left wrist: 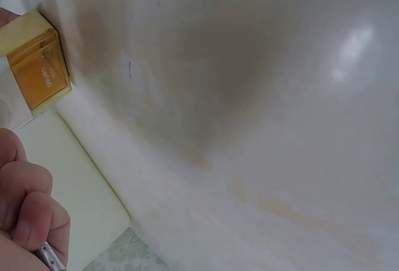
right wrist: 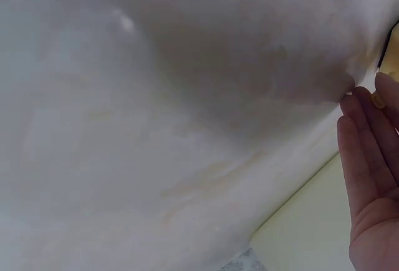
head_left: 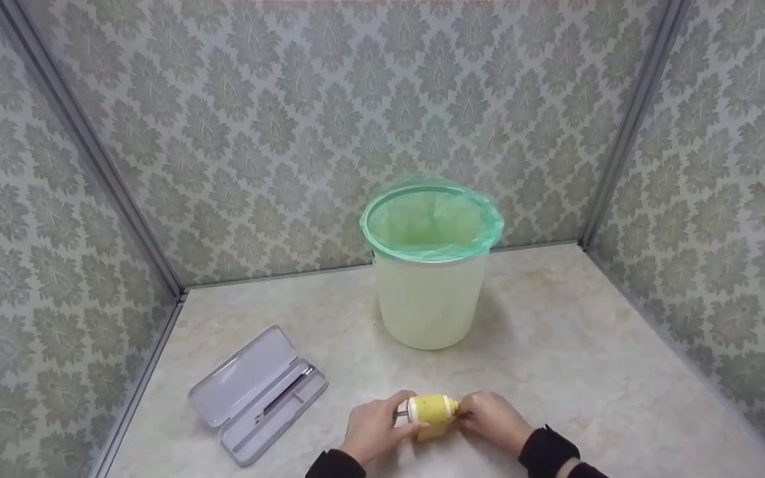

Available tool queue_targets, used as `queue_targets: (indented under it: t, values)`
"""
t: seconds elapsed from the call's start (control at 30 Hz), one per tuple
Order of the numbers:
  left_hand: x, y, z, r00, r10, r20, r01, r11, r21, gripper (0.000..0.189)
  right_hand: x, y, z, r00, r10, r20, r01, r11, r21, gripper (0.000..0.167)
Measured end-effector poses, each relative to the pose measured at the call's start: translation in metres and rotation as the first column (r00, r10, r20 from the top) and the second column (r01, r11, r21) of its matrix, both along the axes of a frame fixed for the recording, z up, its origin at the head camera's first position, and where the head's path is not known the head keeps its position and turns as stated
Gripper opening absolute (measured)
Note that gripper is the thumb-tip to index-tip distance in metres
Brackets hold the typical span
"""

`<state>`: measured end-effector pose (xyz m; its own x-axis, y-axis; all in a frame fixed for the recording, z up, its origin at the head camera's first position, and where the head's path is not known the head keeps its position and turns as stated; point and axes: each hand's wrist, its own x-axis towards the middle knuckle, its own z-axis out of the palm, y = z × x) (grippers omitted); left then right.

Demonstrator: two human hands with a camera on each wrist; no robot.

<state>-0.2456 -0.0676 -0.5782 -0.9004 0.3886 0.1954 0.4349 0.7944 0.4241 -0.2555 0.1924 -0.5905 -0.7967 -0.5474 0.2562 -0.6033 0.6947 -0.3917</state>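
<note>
A yellow pencil sharpener (head_left: pixel 431 409) with a white-ringed end is between my hands near the front of the table. My left hand (head_left: pixel 374 427) grips its left end, thumb on the near side and index finger by the white ring. A thin grey rod, apparently a pencil (head_left: pixel 401 413), sticks out of that end; a silver tip (left wrist: pixel 51 257) shows under my curled left fingers. My right hand (head_left: pixel 493 421) pinches a small yellow knob (right wrist: pixel 378 101) at the right end between thumb and fingers. An amber see-through drawer (left wrist: pixel 41 71) shows in the left wrist view.
An open pale-lilac pencil case (head_left: pixel 243 372) lies at the left, with a dark pencil (head_left: pixel 286 392) in one compartment. A whitish bin (head_left: pixel 427 305) lined with a green bag (head_left: pixel 432 252) stands behind the hands. Patterned wall panels (head_left: pixel 276 119) enclose the table.
</note>
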Motion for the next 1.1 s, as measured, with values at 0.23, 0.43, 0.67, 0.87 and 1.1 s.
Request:
queue_targets:
  t: [0.23, 0.43, 0.67, 0.87, 1.1]
  values:
    - [-0.001, -0.001, 0.0, 1.0, 0.003, 0.026, -0.002, 1.0, -0.012, 0.053, 0.003, 0.0, -0.007, 1.0, 0.007, -0.025, -0.008, 1.0, -0.029, 0.005]
    - [-0.003, -0.001, -0.001, 1.0, 0.0, 0.004, 0.0, 1.0, -0.018, 0.052, 0.008, 0.001, -0.012, 0.998, 0.003, -0.068, -0.006, 0.999, -0.051, 0.002]
    - [-0.003, 0.0, 0.001, 1.0, 0.003, 0.029, -0.002, 1.0, -0.011, 0.053, 0.013, 0.002, -0.013, 0.987, 0.027, -0.16, -0.036, 0.998, -0.052, 0.003]
    - [-0.003, 0.001, 0.001, 0.999, -0.002, 0.049, 0.003, 1.0, -0.021, 0.053, 0.016, 0.004, -0.012, 0.984, 0.041, -0.174, -0.046, 0.999, -0.02, 0.003]
    - [-0.002, 0.001, 0.001, 1.0, 0.004, 0.017, -0.003, 0.999, -0.043, 0.058, 0.018, 0.004, -0.009, 0.984, 0.053, -0.168, -0.053, 0.999, 0.003, 0.005]
